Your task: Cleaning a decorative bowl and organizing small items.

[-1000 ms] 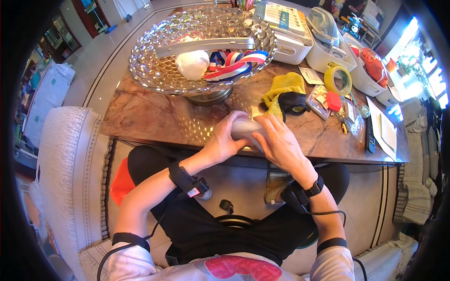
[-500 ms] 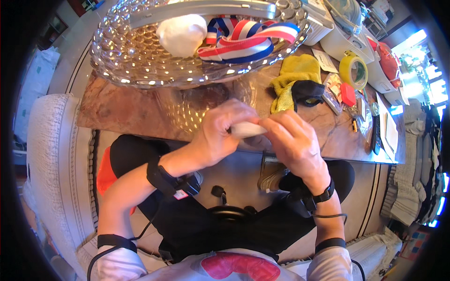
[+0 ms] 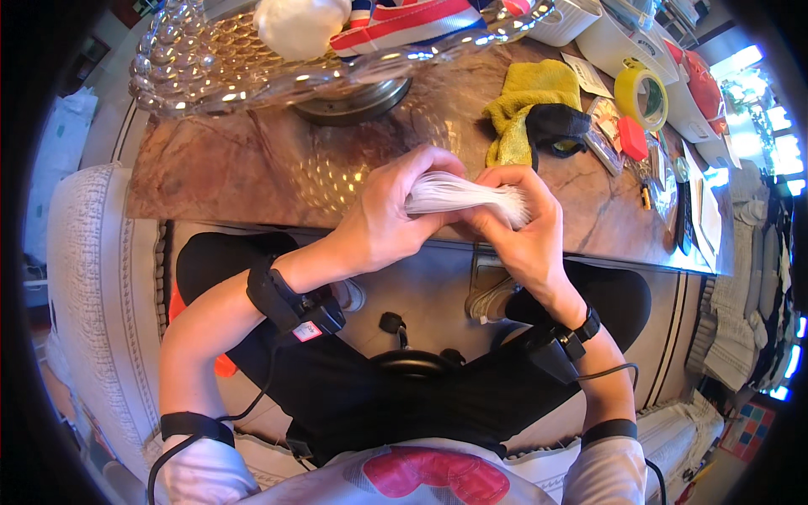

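A white, finely pleated bundle (image 3: 454, 195) is stretched between my two hands above the table's near edge. My left hand (image 3: 385, 206) grips its wider end, thumb below and fingers above. At the narrower end, where the strands or folds bunch together, my right hand (image 3: 532, 231) is closed round it. Whether it is cloth, paper or thread I cannot make out. Beyond my hands stands a clear, bubbled glass tray (image 3: 189, 71) on a metal foot (image 3: 358, 103). It holds a white, soft-looking ball (image 3: 299, 25) and a red, white and blue striped ribbon (image 3: 412, 27).
On the brown marbled table (image 3: 227, 172), a yellow cloth (image 3: 526, 88) and a black cloth piece (image 3: 555, 126) lie past my right hand. Farther right are yellow tape (image 3: 627, 97), a red box (image 3: 632, 137), small packets and white bins (image 3: 614, 50). A pale sofa (image 3: 88, 261) stands left.
Both hands have turned, showing more of the white bundle, which now looks longer and fanned out. The tray and table sit higher in the picture, and the tray's metal foot shows.
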Action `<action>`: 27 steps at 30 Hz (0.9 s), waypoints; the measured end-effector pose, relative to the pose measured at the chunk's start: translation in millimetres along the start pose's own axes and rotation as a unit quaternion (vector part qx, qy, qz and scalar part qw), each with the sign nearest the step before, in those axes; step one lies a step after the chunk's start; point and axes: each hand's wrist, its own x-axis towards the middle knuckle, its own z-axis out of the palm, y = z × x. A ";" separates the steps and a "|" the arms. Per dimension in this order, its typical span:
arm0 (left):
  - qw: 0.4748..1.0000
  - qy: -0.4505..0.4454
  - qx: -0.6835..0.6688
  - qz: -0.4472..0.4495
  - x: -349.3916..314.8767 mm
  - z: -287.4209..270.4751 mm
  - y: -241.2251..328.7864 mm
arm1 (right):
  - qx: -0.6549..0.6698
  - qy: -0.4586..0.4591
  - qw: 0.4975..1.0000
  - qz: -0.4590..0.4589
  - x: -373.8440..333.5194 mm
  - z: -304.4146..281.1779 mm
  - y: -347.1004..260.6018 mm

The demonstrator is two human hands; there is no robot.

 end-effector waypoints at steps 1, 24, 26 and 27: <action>1.000 0.000 0.005 0.007 0.7 0.9 -0.2 | -0.001 0.000 1.000 0.001 0.4 -0.8 1.5; 0.998 -0.035 0.024 0.040 2.0 -1.9 -9.7 | -0.243 -0.023 0.930 -0.275 4.8 -11.9 -16.0; 0.999 -0.041 0.010 0.033 1.2 -3.9 -11.2 | -0.247 -0.018 0.931 -0.267 1.4 -8.7 -17.2; 0.999 -0.046 -0.018 0.011 0.0 -4.4 -11.1 | -0.252 -0.020 0.926 -0.279 0.6 -8.2 -15.7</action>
